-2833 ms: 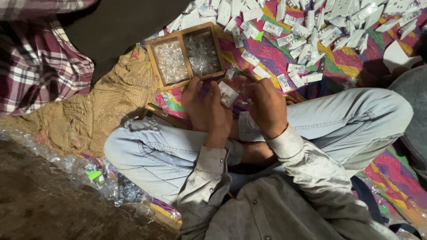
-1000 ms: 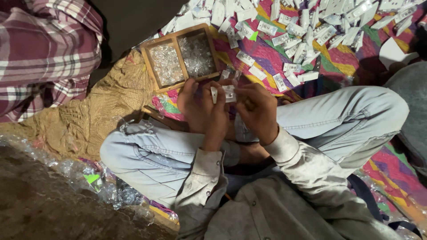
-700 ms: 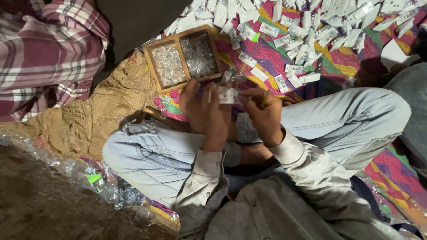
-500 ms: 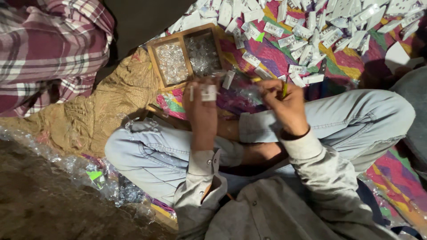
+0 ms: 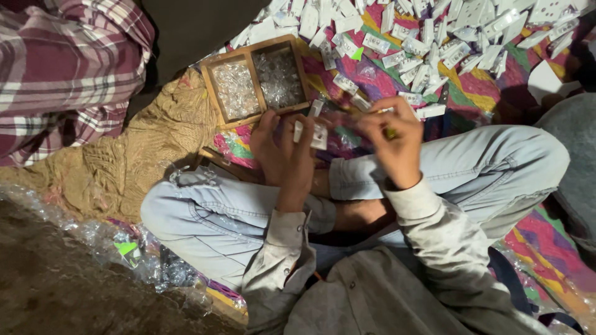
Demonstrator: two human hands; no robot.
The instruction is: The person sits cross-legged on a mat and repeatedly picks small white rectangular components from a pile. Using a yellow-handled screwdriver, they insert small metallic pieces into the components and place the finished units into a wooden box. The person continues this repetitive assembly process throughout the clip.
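Observation:
I sit cross-legged in pale jeans on a colourful mat (image 5: 546, 236). My left hand (image 5: 287, 152) holds a small white rectangular piece (image 5: 318, 134) upright between thumb and fingers. My right hand (image 5: 391, 139) has drawn apart to the right, fingers curled and pinched on something small and yellowish that I cannot make out. A wooden tray (image 5: 254, 46) with two compartments of small clear shiny bits lies just beyond my hands. Several more white pieces (image 5: 428, 43) lie heaped on the mat past the tray.
A person in a plaid garment (image 5: 62, 74) sits at the upper left. A tan knitted cloth (image 5: 143, 155) lies left of my knee. Crumpled clear plastic (image 5: 124, 248) lines the lower left beside dark ground. A grey object (image 5: 577, 161) stands at the right edge.
My hands were together on the white piece. My right hand has pulled away to the right while the left keeps the piece. The view has shifted slightly.

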